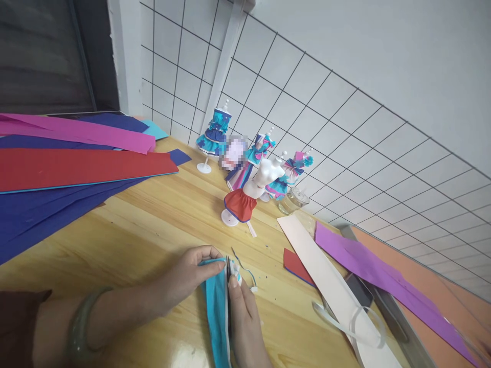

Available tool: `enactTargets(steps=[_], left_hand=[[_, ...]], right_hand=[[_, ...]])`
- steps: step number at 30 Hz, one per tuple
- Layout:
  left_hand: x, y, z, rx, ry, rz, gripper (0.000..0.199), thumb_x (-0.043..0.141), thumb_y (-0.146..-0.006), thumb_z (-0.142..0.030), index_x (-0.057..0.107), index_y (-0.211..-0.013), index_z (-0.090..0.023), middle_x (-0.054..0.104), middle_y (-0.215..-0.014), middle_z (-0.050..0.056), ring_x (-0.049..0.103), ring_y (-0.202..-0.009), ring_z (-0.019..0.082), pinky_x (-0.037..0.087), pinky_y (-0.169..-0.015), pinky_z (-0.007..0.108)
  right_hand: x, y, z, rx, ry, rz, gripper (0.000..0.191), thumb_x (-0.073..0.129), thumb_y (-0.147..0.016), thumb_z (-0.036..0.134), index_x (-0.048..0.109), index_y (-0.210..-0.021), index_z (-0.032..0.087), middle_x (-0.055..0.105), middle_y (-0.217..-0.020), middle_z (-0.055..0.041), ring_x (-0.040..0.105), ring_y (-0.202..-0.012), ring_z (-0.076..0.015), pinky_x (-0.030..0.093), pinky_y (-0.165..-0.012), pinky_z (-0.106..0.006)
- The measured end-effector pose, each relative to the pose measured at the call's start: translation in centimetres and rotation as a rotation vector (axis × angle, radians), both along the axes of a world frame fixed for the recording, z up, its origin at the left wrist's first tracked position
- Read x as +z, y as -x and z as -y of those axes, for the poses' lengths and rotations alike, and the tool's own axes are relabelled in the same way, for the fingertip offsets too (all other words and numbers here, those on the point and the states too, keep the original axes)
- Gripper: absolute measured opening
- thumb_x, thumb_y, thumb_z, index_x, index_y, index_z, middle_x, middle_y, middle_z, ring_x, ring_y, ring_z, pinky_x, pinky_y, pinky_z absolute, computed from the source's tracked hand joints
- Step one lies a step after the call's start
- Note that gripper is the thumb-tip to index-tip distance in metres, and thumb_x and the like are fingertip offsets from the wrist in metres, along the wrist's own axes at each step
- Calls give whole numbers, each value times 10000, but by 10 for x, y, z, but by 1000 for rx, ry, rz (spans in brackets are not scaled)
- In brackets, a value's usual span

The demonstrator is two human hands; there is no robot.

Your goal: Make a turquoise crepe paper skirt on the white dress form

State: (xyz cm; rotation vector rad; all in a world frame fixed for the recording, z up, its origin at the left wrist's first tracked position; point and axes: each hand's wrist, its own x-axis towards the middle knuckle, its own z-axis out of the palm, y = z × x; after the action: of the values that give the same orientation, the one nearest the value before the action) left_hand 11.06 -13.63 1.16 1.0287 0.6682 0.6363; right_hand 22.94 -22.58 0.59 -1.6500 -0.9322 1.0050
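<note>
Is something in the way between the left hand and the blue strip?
No, nothing I can see: the left hand pinches the blue strip near its top. What look like scissors in the right hand are beside it.

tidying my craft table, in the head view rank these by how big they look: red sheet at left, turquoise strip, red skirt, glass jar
1. Red sheet
2. Turquoise strip
3. Red skirt and glass jar: too close to rank
</note>
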Motion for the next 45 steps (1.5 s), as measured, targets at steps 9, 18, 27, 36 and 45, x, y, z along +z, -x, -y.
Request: enactTargets(steps=[9, 18, 27, 36, 45], left_hand=[[9, -2, 0, -14, 19, -14, 158, 682, -671, -304, 626, -705, -160, 658, -722, -12, 572, -736, 157, 433, -721, 259], [5, -2, 0, -18, 8, 2, 142, 656, -707, -305, 626, -712, -166, 656, -709, -21, 568, -735, 149, 427, -711, 246], [9, -1, 1, -21, 26, -11, 128, 645, -709, -291, 637, -717, -163, 668, -723, -13, 577, -741, 155, 422, -711, 249], [5, -1, 1, -26, 31, -3, 131, 650, -712, -291, 645, -727, -161, 679, -740, -5, 585, -736, 158, 424, -710, 254], [-7, 3, -15, 43, 61, 30, 186, 666, -721, -340, 639, -768, -162, 654, -724, -8, 569, -683, 134, 421, -663, 240]], right_hand=[[-3, 1, -1, -31, -44, -41, 459, 499, -846, 521, 633, -1152, 206, 613, -1227, -46, 492, -1194, -226, 396, -977, -305], [2, 3, -2, 19, -25, -58, 477, 459, -869, 515, 593, -1208, 208, 560, -1294, -47, 468, -1220, -231, 369, -1010, -333], [4, 1, -4, 42, 12, -17, 475, 433, -882, 512, 596, -1199, 198, 629, -1184, -63, 463, -1217, -230, 376, -997, -342], [4, 2, -2, 43, -6, -5, 460, 439, -877, 513, 619, -1144, 184, 634, -1161, -66, 483, -1189, -231, 378, -984, -330], [3, -28, -17, -73, -138, -316, 442, 422, -834, 617, 563, -812, 199, 345, -370, 102, 214, -286, -64, 171, -289, -182]])
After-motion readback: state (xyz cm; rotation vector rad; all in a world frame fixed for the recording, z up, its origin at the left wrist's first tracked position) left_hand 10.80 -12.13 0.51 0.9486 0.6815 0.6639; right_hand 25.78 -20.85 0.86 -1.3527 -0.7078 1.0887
